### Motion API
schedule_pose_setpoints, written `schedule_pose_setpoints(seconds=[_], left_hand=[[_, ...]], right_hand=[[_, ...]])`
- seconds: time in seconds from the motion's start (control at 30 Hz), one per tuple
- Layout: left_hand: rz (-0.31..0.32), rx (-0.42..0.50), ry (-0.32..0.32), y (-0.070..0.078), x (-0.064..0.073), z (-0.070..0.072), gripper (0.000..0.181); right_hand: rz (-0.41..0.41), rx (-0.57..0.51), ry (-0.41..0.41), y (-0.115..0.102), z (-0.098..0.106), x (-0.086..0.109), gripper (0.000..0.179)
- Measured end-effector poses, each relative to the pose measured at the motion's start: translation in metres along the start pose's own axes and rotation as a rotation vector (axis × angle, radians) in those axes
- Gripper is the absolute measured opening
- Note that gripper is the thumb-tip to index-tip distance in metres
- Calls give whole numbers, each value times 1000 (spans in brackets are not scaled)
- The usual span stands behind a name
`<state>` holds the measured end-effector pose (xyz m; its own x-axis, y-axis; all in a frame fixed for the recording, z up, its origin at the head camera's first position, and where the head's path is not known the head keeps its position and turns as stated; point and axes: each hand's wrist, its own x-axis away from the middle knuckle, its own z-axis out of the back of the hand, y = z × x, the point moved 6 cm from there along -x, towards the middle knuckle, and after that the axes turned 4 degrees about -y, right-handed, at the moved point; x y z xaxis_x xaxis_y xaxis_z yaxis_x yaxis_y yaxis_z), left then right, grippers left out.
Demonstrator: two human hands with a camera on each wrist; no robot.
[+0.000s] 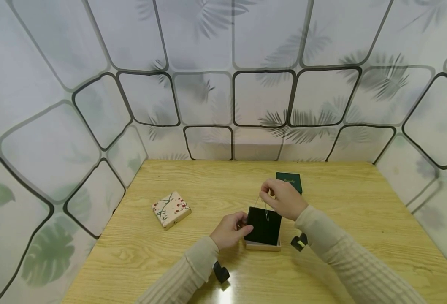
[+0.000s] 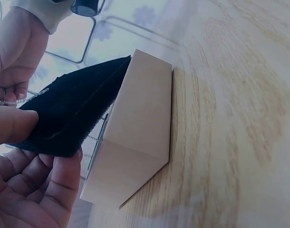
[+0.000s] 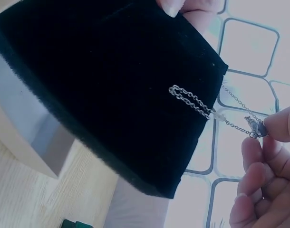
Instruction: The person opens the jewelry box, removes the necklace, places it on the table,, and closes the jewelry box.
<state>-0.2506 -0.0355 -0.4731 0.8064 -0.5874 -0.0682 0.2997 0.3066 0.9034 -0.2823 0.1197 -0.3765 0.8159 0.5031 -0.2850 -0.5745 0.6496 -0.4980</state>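
Note:
A black velvet jewelry pad [image 1: 262, 231] is tilted up over an open cream box [image 2: 140, 102]. My left hand [image 1: 228, 231] grips the pad's left edge, thumb on its face and fingers beneath. Above its far edge, my right hand [image 1: 285, 199] pinches a thin silver chain necklace [image 3: 190, 100] by a small silver piece near its end. From there, one strand of chain passes behind the pad's edge. Another part, with a small clear bead, lies in a loop over the velvet face. The box's inside is mostly hidden by the pad.
Behind the right hand lies a dark green card or lid [image 1: 288, 179] with gold lettering, partly covered by that hand. A small cream box with a red floral branch pattern [image 1: 171, 210] sits to the left on the wooden table [image 1: 208, 181]. Patterned curtains surround the table.

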Motion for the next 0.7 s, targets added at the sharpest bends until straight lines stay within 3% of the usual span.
schedule_pose_setpoints(seconds=[0.33,0.6,0.7], left_hand=[[17,-2,1,2,2,-1,14],[17,3,-4,33,12,3,18],[21,-20,6,26,11,2,17]], right_hand=[[-4,-57,9,5,5,-1,8],[-6,-89,46,11,12,-3,7],[-5,-93,67,14,15,-4,5]])
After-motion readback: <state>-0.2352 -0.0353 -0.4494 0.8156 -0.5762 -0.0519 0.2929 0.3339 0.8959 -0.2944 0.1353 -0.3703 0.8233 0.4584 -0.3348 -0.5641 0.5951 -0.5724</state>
